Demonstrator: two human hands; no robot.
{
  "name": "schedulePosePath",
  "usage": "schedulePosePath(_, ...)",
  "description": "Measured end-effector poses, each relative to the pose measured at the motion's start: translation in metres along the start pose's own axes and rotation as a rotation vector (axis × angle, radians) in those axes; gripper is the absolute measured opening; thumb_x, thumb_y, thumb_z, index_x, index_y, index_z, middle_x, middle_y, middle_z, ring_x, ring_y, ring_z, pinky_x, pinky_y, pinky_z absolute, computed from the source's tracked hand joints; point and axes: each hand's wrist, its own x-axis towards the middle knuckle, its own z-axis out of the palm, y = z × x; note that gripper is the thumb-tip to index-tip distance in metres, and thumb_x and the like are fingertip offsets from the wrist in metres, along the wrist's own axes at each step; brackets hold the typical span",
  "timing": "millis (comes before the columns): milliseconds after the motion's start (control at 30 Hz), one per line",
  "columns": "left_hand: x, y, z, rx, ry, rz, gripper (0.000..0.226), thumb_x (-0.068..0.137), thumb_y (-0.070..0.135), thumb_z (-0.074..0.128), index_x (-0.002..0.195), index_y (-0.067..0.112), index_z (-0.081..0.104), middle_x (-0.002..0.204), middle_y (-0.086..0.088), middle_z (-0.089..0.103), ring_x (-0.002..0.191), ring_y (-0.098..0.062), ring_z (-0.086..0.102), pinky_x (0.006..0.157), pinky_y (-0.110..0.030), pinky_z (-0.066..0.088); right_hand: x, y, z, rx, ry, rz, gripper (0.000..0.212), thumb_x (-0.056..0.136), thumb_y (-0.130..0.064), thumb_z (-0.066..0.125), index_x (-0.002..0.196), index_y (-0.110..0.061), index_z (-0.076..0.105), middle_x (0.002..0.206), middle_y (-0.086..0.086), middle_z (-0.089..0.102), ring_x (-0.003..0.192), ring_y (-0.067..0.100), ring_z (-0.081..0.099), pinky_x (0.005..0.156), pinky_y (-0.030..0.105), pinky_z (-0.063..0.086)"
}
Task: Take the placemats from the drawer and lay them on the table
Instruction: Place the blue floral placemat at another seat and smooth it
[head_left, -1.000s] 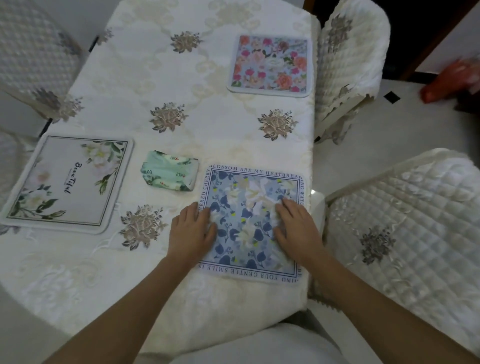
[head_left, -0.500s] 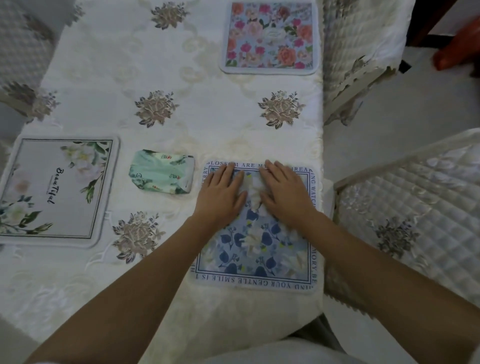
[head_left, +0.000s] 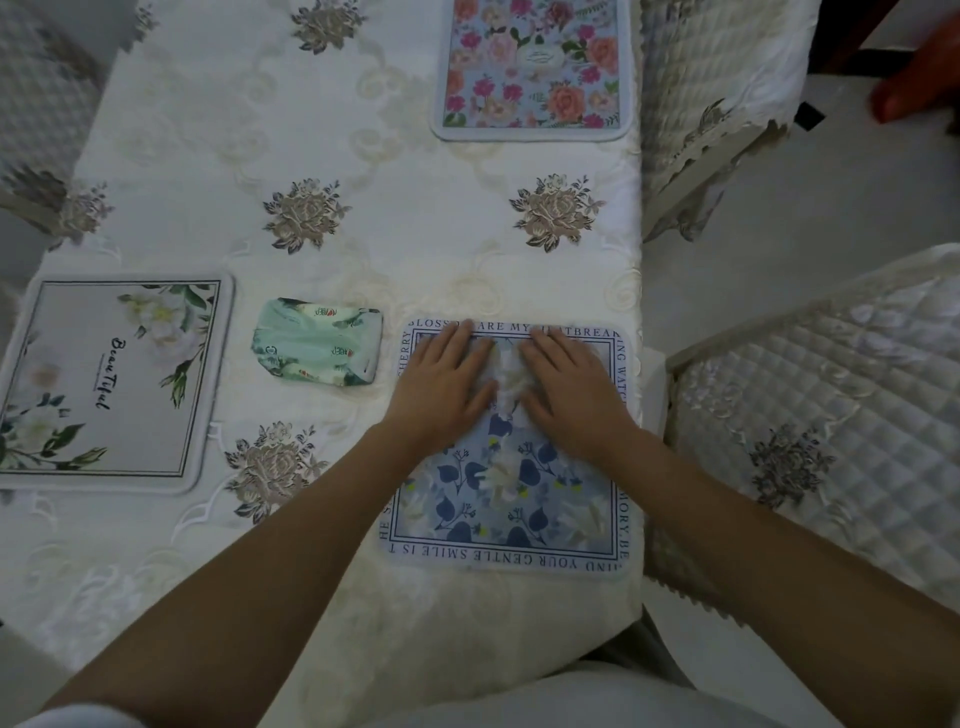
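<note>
Two flat palms: left hand (head_left: 445, 388) and right hand (head_left: 572, 396), fingers straight and close together, press the blue-leaf placemat (head_left: 501, 501), bordered with dark lettering, at five o'clock on the table (head_left: 363, 130).

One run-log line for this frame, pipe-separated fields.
step: pressing blue placemat flat on table | left hand: flat on mat | right hand: flat on mat | also laid: pink floral placemat, white placemat

Green tissue pack (head_left: 317, 341) lies flat — quilted chair (head_left: 831, 395) off to one side
</note>
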Motion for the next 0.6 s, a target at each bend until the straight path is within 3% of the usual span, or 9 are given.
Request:
schedulePosePath(233,0.009,0.004,0.004,-0.013,-0.014,0.038,0.062,0.104,0.051,0.024,0.158,0.019,0.024,0.167,-0.007,0.012,0.154,-0.024,0.006,0.124,-0.044,0.010,0.000,0.007,0.002,-0.012,0.019,0.045,0.058,0.101,-0.036,0.045,0.153,-0.013,0.033,0.162,0.006,0.026,0.150,0.025,0.019,0.123,0.042,0.014)
schedulePosePath(467,-0.019,-0.034,0.004,-0.034,-0.008,-0.150,0.064,0.103,0.055,0.022,0.159,0.024,0.019,0.167,-0.008,0.010,0.154,-0.024,0.007,0.123,-0.047,0.015,-0.027,0.036,-0.007,0.013,0.036,0.176,0.061,0.101,-0.035,0.046,0.154,-0.011,0.029,0.163,0.009,0.023,0.150,0.027,0.017,0.123,0.042,0.015)
schedulePosePath(600,-0.038,-0.037,0.009,-0.042,0.012,-0.159,0.067,0.103,0.055,0.023,0.158,0.016,0.024,0.166,-0.011,0.014,0.153,-0.026,0.010,0.124,-0.043,0.011,-0.045,0.037,-0.005,-0.008,-0.004,0.205,0.064,0.103,-0.039,0.041,0.157,-0.010,0.021,0.165,0.011,0.015,0.152,0.025,0.011,0.123,0.044,0.013)
